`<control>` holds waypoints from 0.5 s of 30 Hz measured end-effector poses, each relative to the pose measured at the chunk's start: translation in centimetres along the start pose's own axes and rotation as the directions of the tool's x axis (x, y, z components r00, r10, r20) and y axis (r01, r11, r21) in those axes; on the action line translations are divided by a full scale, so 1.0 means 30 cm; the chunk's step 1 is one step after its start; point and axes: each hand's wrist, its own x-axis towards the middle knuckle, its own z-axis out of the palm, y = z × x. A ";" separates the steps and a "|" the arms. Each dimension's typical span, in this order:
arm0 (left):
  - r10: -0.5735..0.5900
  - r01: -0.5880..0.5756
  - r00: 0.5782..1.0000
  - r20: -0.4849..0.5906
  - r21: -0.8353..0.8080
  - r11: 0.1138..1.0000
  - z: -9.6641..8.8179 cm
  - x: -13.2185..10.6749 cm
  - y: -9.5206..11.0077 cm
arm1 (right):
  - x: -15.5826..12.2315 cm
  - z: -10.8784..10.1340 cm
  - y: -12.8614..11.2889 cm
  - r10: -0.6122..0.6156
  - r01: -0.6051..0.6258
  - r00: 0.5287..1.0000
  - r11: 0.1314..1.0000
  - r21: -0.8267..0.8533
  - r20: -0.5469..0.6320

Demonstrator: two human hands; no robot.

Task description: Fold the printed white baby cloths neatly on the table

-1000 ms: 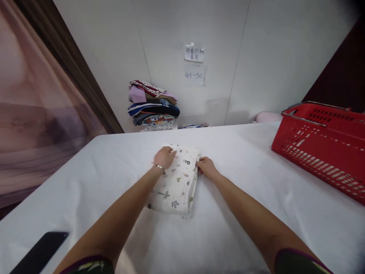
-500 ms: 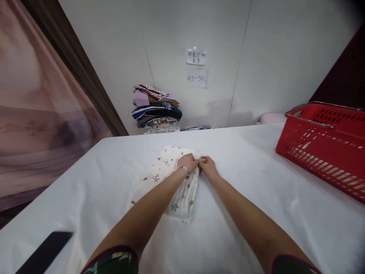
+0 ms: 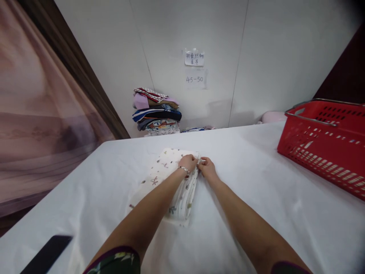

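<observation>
A folded white cloth with small plant prints (image 3: 159, 179) lies in the middle of the white-covered table (image 3: 242, 198). My left hand (image 3: 188, 163), a thin bracelet at its wrist, reaches across the cloth and pinches its far right corner. My right hand (image 3: 206, 167) meets it from the right, fingers closed on the same corner. Both hands touch each other there. My left forearm hides part of the cloth's right side.
A red plastic basket with a metal handle (image 3: 327, 140) stands at the right edge. A stack of folded clothes (image 3: 156, 116) sits against the back wall below two paper notes (image 3: 194, 68). A dark flat object (image 3: 47, 257) lies at the near left corner.
My left hand moved from the cloth's top left across to its far right corner, joining my right hand. The cloth now shows a wider layer spread out to the left.
</observation>
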 end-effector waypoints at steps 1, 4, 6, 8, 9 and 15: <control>-0.008 0.008 1.000 -0.002 -0.003 1.000 0.002 -0.002 0.001 | 0.000 0.000 -0.003 0.010 -0.010 1.000 1.000 0.008 0.001; -0.044 0.045 0.999 -0.017 0.006 0.999 -0.002 -0.006 0.008 | -0.002 0.002 -0.015 0.037 -0.038 0.999 0.999 0.028 0.006; -0.064 0.064 0.998 -0.015 0.018 0.998 -0.010 -0.006 0.015 | -0.005 0.001 -0.022 0.051 -0.051 0.999 0.998 0.037 0.010; -0.065 0.065 0.998 0.006 0.019 0.998 -0.019 -0.003 0.021 | -0.008 -0.003 -0.029 0.061 -0.062 0.998 0.997 0.055 0.017; -0.065 0.064 0.998 0.022 0.010 0.998 -0.024 -0.001 0.022 | -0.010 -0.007 -0.033 0.065 -0.066 0.998 0.995 0.070 0.019; -0.090 0.096 0.991 0.101 -0.060 0.994 -0.039 0.008 0.003 | 0.002 -0.013 -0.050 0.075 -0.077 0.997 0.988 0.134 0.014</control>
